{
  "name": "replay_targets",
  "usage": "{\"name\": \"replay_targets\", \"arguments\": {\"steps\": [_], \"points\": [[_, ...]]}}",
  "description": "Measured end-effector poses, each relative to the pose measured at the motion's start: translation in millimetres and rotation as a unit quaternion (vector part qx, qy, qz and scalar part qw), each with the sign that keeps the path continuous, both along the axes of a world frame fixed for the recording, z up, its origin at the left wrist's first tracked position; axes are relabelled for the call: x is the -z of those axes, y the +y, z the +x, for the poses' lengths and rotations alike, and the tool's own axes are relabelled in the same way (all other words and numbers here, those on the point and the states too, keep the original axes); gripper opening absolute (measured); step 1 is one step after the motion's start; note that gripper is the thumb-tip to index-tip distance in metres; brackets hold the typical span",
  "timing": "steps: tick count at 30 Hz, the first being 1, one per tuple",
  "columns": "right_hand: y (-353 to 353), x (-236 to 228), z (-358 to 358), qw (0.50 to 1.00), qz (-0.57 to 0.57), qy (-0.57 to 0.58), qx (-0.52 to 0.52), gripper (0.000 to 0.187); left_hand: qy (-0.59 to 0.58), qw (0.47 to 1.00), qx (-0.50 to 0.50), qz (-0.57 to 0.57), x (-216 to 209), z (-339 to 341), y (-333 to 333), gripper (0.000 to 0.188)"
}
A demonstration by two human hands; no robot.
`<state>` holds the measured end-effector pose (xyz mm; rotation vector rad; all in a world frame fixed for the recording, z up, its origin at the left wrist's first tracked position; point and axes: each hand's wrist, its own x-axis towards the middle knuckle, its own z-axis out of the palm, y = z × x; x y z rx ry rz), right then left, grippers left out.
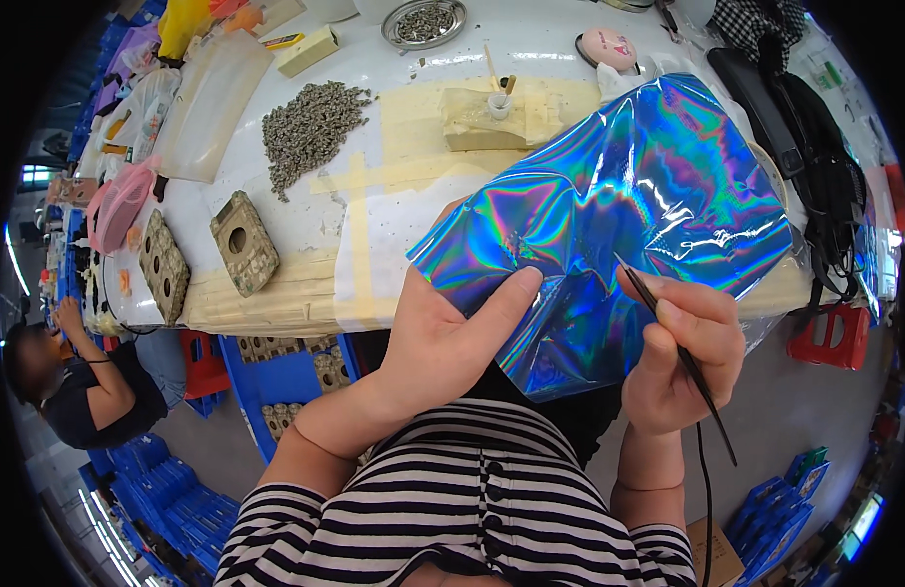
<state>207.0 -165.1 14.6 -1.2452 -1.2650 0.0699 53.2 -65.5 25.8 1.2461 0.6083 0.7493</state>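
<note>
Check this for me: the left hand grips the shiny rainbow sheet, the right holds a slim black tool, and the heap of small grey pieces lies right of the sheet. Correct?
Not quite: the head view shows the heap of small grey pieces lying left of the shiny rainbow sheet. The left hand grips it, and the right hand holds the slim black tool.

The left grip (438, 338) clamps, thumb (511, 298) uppermost, while the right grip (685, 354) pinches with curled fingers (705, 308).
</note>
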Motion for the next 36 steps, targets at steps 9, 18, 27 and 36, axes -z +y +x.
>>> {"name": "replay_targets", "arguments": {"steps": [9, 18, 27, 36], "points": [[-33, -26, 0, 0.994, 0.030, -0.038, 0.099, 0.029, -0.039, 0.998, 0.006, -0.053, -11, 14, -6, 0.026], [-63, -44, 39, 0.974, 0.081, -0.083, 0.196, 0.028, -0.057, 0.990, 0.066, -0.109, -43, 48, 7, 0.019], [-91, -58, 43, 0.949, 0.153, -0.068, 0.267, 0.028, -0.033, 0.975, 0.047, -0.213, -109, 124, 23, 0.009], [-109, -69, 36, 0.964, 0.153, -0.080, 0.200, 0.025, -0.145, 0.958, 0.197, -0.146, -152, 221, 45, 0.021]]}}
